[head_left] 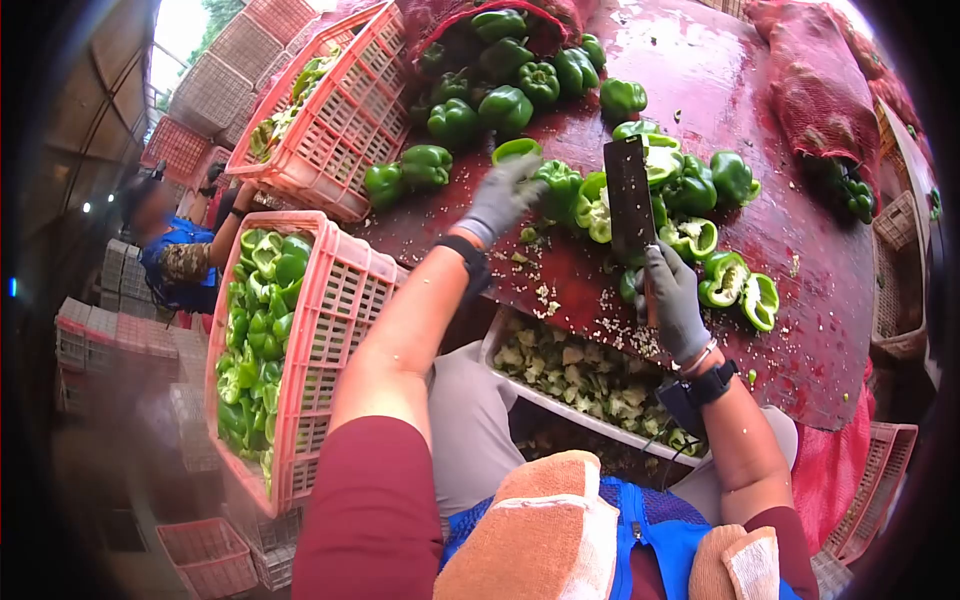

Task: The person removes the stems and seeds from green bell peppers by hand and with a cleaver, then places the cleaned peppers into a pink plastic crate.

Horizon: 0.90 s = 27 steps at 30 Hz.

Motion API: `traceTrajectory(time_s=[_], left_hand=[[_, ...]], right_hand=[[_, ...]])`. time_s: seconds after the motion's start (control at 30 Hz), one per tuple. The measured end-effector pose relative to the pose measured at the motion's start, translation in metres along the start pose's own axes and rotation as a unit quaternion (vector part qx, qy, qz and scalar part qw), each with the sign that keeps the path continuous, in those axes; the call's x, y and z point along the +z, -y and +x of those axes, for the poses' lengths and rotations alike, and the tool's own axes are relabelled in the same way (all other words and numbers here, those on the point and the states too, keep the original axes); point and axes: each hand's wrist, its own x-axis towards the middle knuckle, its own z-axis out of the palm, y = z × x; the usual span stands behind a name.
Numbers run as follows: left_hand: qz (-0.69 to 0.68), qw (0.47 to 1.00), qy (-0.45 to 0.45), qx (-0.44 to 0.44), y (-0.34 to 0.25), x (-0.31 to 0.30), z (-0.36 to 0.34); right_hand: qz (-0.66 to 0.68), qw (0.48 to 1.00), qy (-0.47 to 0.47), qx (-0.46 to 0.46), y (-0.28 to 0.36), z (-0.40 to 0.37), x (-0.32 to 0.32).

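My right hand, in a grey glove, is closed around the handle of a cleaver. Its broad dark blade stands upright among cut green bell peppers, hiding part of them. My left hand, gloved too, has its fingers stretched out and slightly blurred over the table. Close to its fingertips lie a pepper half and a green bell pepper; whether it touches them I cannot make out. To the right of the blade are opened halves showing pale cores and a darker pepper.
Whole peppers spill from a red mesh sack at the back of the red table. A pink crate of pepper pieces stands at left, another crate behind it. A tub of cores sits below the edge. Another person works far left.
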Motion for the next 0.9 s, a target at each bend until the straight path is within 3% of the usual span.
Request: traceTrajectory(time_s=[0.03,0.1,0.17,0.23,0.3,0.37,0.43,0.5,0.57,0.67,0.77,0.8,0.83,0.9], left_hand=[[0.167,0.986,0.008,0.011,-0.004,-0.031,0.016],[0.435,0.892,-0.08,-0.09,0.021,-0.065,0.021],[0.473,0.841,-0.021,-0.26,0.07,-0.088,0.021],[0.35,0.838,0.068,-0.412,0.105,-0.108,0.023],[0.368,0.836,0.088,-0.397,0.111,-0.11,0.02],[0.284,0.878,0.035,-0.385,0.12,-0.102,0.012],[0.057,0.928,-0.021,-0.367,0.093,-0.09,0.007],[-0.206,0.899,-0.048,-0.384,0.035,-0.075,0.006],[-0.293,0.89,-0.062,-0.343,-0.008,-0.062,0.007],[-0.343,0.894,-0.016,-0.289,-0.065,-0.047,0.005],[-0.333,0.91,0.002,-0.245,-0.101,-0.027,0.01],[-0.322,0.917,0.006,-0.235,-0.113,-0.022,0.01],[-0.34,0.911,-0.001,-0.233,-0.126,-0.017,0.009],[-0.369,0.9,-0.01,-0.234,-0.151,-0.013,0.008]], right_hand=[[0.008,1.0,0.003,0.002,0.001,-0.001,0.0],[-0.007,1.0,0.0,0.004,0.008,-0.001,0.003],[-0.018,1.0,0.007,0.0,0.01,-0.003,0.003],[-0.026,1.0,0.012,0.002,0.012,-0.004,0.003],[-0.032,0.999,0.017,0.003,0.011,-0.006,0.004],[-0.041,0.999,0.028,-0.011,0.012,-0.007,0.006],[-0.056,0.997,0.04,-0.038,0.011,-0.008,0.005],[-0.103,0.991,0.05,-0.069,0.021,-0.012,0.007],[-0.112,0.984,0.025,-0.136,0.038,-0.024,0.016],[-0.125,0.95,0.053,-0.282,0.083,-0.043,0.019],[-0.189,0.932,0.036,-0.308,0.07,-0.034,0.012],[-0.31,0.88,-0.006,-0.361,0.053,-0.019,0.011],[-0.381,0.857,-0.006,-0.346,0.018,0.001,-0.005],[-0.306,0.947,0.041,-0.094,0.005,0.004,-0.017]])
